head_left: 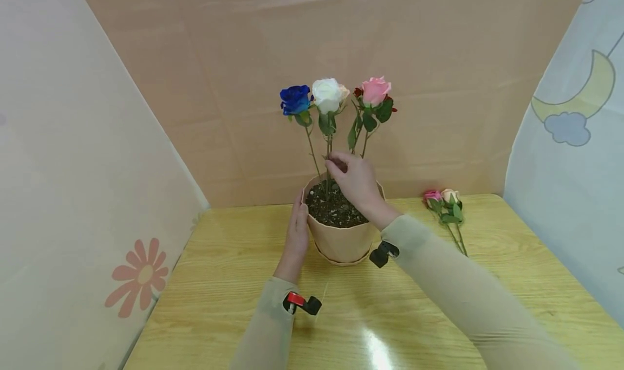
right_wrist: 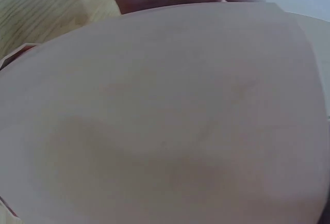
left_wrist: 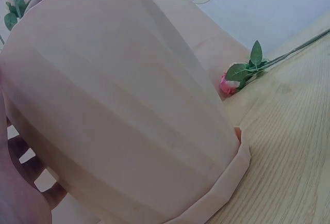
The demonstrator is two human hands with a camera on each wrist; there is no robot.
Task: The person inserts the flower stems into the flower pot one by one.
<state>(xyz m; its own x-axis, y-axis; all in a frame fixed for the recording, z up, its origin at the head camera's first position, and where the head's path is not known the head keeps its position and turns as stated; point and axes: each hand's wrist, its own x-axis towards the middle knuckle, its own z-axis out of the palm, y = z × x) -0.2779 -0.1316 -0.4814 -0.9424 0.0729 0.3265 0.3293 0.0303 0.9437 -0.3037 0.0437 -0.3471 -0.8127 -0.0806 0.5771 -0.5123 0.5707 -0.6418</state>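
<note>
A peach flower pot (head_left: 341, 242) full of dark soil (head_left: 333, 210) stands on its saucer. My left hand (head_left: 296, 232) rests flat along the pot's left side, fingers extended, as the left wrist view also shows. Over the soil, my right hand (head_left: 358, 180) pinches the green stem of the white rose (head_left: 327, 95); the fingertips are partly hidden. Left of it leans a blue rose (head_left: 295, 100). To the right rises a pink rose (head_left: 376, 91), with red petals behind it, and a pale peach bloom (head_left: 344, 92) shows behind the white one. The pot wall (right_wrist: 170, 110) fills the right wrist view.
Two loose roses, one deep pink (head_left: 431, 195) and one cream (head_left: 450, 196), lie on the wooden table (head_left: 234, 251) to the pot's right. A peach backdrop (head_left: 244, 88) hangs close behind the pot, and patterned cloths flank the table.
</note>
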